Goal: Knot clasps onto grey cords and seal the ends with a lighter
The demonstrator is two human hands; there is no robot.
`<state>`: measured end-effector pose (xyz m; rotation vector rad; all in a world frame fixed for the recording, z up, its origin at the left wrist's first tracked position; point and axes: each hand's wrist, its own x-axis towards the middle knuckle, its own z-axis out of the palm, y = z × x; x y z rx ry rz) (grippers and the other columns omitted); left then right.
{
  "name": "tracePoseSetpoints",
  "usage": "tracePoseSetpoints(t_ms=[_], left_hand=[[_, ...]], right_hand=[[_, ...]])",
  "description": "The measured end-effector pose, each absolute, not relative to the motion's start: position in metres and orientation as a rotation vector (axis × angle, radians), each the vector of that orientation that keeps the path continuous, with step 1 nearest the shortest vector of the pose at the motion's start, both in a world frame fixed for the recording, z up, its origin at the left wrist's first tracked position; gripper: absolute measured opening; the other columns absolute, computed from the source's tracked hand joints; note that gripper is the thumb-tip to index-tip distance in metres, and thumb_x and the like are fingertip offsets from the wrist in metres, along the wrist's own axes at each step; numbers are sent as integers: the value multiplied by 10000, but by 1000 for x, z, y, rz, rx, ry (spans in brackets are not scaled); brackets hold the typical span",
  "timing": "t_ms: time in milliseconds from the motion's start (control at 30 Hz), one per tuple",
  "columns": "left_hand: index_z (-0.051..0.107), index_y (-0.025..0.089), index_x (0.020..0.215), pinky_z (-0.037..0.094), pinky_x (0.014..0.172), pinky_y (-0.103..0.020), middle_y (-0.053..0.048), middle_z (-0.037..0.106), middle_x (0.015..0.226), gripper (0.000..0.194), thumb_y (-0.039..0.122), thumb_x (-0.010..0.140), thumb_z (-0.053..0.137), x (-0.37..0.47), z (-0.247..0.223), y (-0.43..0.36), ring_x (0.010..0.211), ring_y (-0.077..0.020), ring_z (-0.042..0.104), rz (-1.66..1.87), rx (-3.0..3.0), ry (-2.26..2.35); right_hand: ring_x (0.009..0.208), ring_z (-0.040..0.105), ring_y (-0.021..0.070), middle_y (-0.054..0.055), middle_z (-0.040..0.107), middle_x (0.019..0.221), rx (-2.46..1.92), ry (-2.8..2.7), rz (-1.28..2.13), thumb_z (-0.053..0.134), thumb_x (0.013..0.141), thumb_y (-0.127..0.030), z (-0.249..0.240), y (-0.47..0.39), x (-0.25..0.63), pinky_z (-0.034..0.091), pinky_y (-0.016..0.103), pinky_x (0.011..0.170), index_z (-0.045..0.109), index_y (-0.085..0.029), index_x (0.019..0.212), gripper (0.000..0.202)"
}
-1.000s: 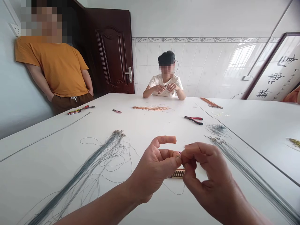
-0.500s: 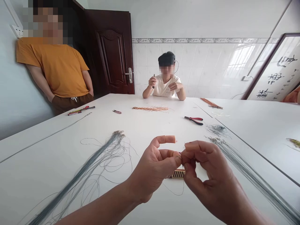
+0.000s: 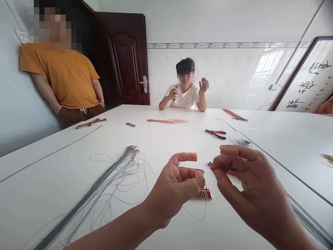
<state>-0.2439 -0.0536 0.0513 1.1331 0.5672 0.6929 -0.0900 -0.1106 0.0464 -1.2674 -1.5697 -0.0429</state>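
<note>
My left hand (image 3: 179, 185) is closed, thumb and forefinger pinching a thin grey cord (image 3: 205, 211) whose loose length hangs in a loop below. My right hand (image 3: 241, 173) is held a little apart to the right, its thumb and fingertips pressed together; whatever they hold, if anything, is too small to make out. Below the fingertips lies a small red and gold piece with a dark bead-like grid (image 3: 202, 194), partly hidden by my left hand. Behind my left fingers shows a pinkish tool (image 3: 199, 171). Red-handled pliers (image 3: 231, 173) lie mostly hidden behind my right hand.
A long bundle of grey cords (image 3: 99, 187) spreads across the left of the white table, another (image 3: 304, 211) at the right. Further off are pliers (image 3: 215, 134), small snips (image 3: 130, 124) and orange cords (image 3: 168, 121). One person sits opposite; another stands at left.
My right hand has moved away from my left, rightward, uncovering more of the red and gold piece. My left hand keeps its pinch. The seated person's hands have drawn apart.
</note>
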Motion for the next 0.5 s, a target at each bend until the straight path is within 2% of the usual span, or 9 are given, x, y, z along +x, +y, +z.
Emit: tracePoseSetpoints(t_ms=[67, 267, 400, 500], left_hand=[[450, 238, 1146, 286, 551, -192, 69, 539, 668, 413, 153, 789, 639, -244, 50, -53, 551, -17, 369, 694, 1139, 575], [472, 263, 1128, 280, 554, -199, 65, 558, 706, 399, 183, 780, 651, -247, 52, -50, 536, -11, 350, 745, 1166, 601], [462, 268, 1139, 266, 545, -202, 73, 552, 678, 418, 172, 776, 646, -249, 54, -47, 519, -10, 339, 779, 1182, 609], [461, 261, 1135, 257, 537, -200, 70, 559, 676, 410, 165, 778, 638, -249, 55, -45, 525, -13, 353, 802, 1187, 592]], right_hand=[[779, 614, 149, 29, 614, 831, -1299, -1562, -67, 534, 821, -151, 49, -110, -88, 512, 194, 555, 490, -205, 1093, 281], [752, 610, 109, -3, 616, 835, -1240, -1557, -58, 524, 832, -132, 53, -112, -81, 516, 185, 664, 453, -239, 1129, 324], [693, 600, 105, -14, 622, 826, -1311, -1562, -92, 523, 832, -147, 54, -110, -76, 505, 196, 611, 464, -255, 1116, 310], [726, 608, 122, -17, 640, 845, -1399, -1631, -102, 511, 848, -173, 51, -102, -69, 486, 204, 559, 480, -274, 1115, 287]])
